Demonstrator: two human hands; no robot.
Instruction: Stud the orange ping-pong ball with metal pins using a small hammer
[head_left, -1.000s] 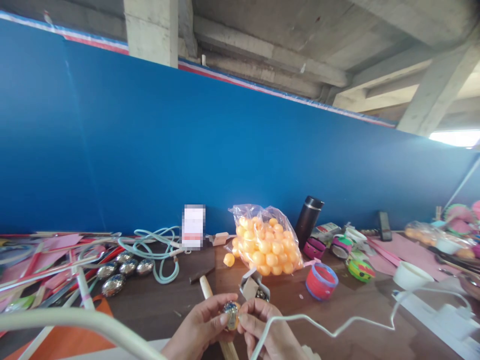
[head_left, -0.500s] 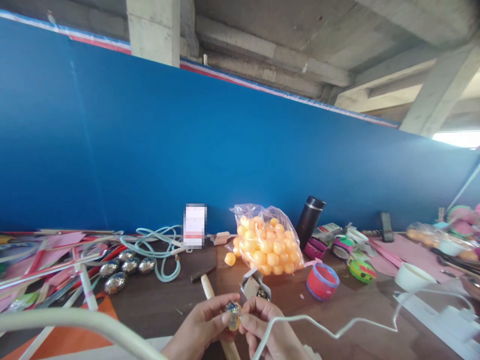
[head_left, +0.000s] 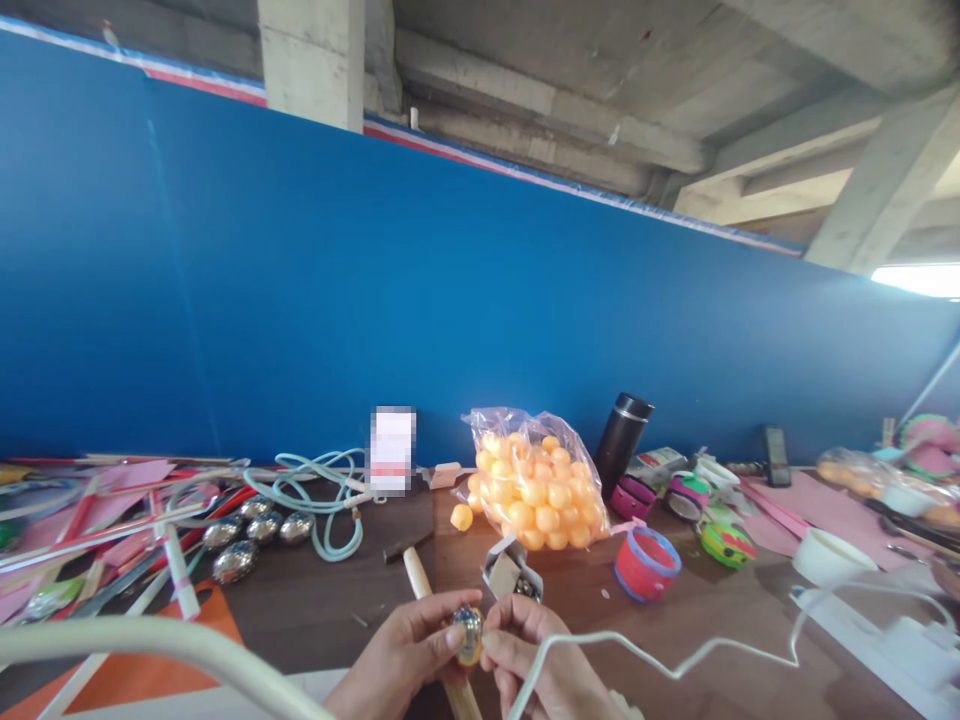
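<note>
In the head view, the silver-and-orange ball (head_left: pixel 469 635) could slip or roll in my grip, since its rounded surface looks slick and my left hand (head_left: pixel 397 655) holds it only between thumb and fingertips; an uneven push from my right hand (head_left: pixel 544 650) could turn it. Those right fingers are pinched narrow at its right side, but I cannot tell whether they have anything tiny between them. The white cable (head_left: pixel 600 635) crosses in front of my right hand and could snag if I swing that wrist. The ball lies between my two hands, above the wooden handle (head_left: pixel 418 575), with the small open box (head_left: pixel 499 575) just beyond my right fingers; knocking it might spill the metallic bits (head_left: pixel 526 588) inside.
</note>
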